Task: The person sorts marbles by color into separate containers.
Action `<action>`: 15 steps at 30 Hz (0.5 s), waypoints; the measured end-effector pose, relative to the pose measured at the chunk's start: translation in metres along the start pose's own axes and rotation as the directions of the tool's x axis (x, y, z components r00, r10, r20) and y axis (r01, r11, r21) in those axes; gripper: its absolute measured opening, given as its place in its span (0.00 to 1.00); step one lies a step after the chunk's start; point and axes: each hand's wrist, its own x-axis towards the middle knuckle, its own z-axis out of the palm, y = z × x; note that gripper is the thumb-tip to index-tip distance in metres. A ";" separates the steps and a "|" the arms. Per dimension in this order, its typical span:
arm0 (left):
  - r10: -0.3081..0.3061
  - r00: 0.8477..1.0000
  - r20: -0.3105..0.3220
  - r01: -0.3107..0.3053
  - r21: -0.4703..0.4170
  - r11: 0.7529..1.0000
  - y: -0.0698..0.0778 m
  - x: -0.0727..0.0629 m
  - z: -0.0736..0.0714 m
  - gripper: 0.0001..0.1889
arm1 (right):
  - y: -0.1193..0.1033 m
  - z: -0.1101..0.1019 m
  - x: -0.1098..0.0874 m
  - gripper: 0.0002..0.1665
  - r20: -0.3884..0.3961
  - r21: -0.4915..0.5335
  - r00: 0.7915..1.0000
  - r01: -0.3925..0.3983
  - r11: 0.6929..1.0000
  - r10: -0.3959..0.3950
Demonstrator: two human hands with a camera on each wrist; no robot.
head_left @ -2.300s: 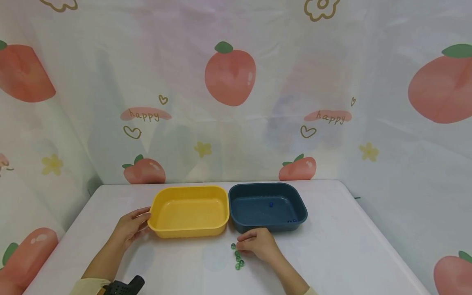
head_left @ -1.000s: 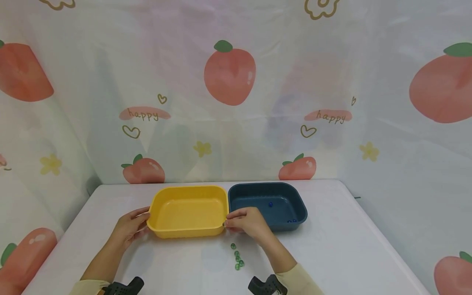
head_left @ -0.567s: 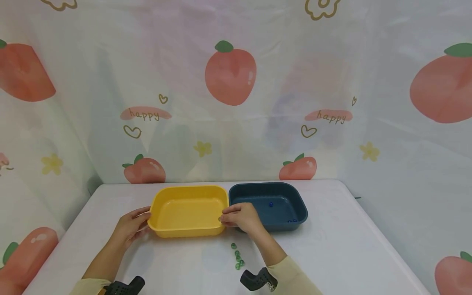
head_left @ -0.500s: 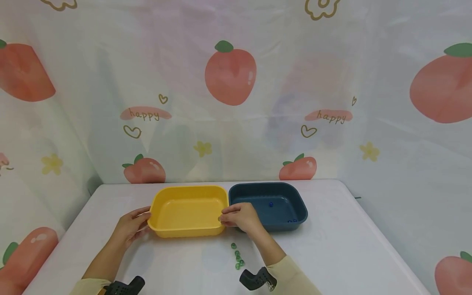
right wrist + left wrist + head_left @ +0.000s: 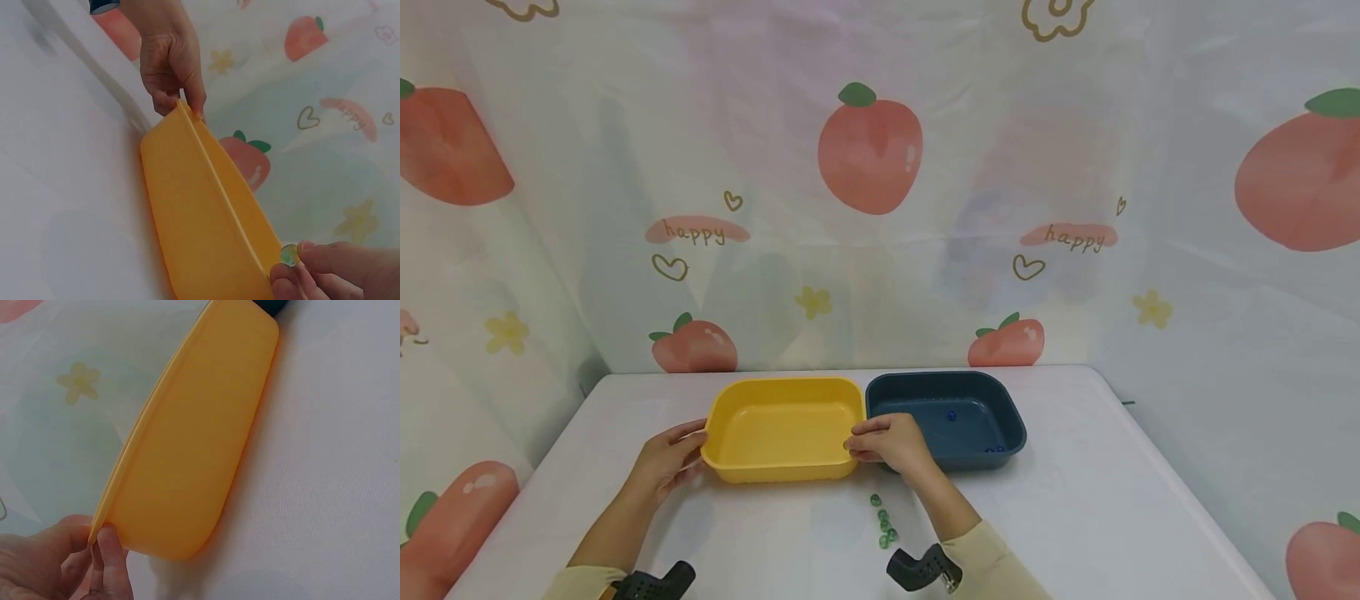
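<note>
My left hand (image 5: 664,462) holds the left rim of a yellow plastic tub (image 5: 786,429), thumb and fingers on either side of the edge, as the left wrist view also shows. My right hand (image 5: 891,442) is at the tub's front right corner. Between its thumb and fingers it pinches a clear greenish glass marble (image 5: 289,255), level with the rim in the right wrist view. Several green marbles (image 5: 883,525) lie in a short, uneven line on the white table, in front of the tubs.
A dark blue tub (image 5: 917,417) stands against the yellow one's right side, and a few blue marbles (image 5: 952,416) lie in it. Behind the white table (image 5: 1075,500) hangs a fruit-printed cloth (image 5: 880,283). Both wrists wear black devices (image 5: 925,568).
My right hand has moved from beside the green marbles up and left to the yellow tub's rim, carrying a marble. Over the last half second it stays nearly still. The left hand keeps its place.
</note>
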 end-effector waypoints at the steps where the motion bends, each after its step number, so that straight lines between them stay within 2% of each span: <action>1: 0.000 1.000 -0.001 0.000 -0.001 1.000 0.000 0.000 0.000 0.29 | 0.000 0.000 0.000 0.15 0.001 0.001 1.000 -0.001 1.000 0.001; 15: 0.003 1.000 -0.008 -0.003 0.003 1.000 -0.001 0.000 0.001 0.29 | 0.000 -0.002 -0.006 0.16 0.004 0.000 1.000 -0.016 1.000 0.016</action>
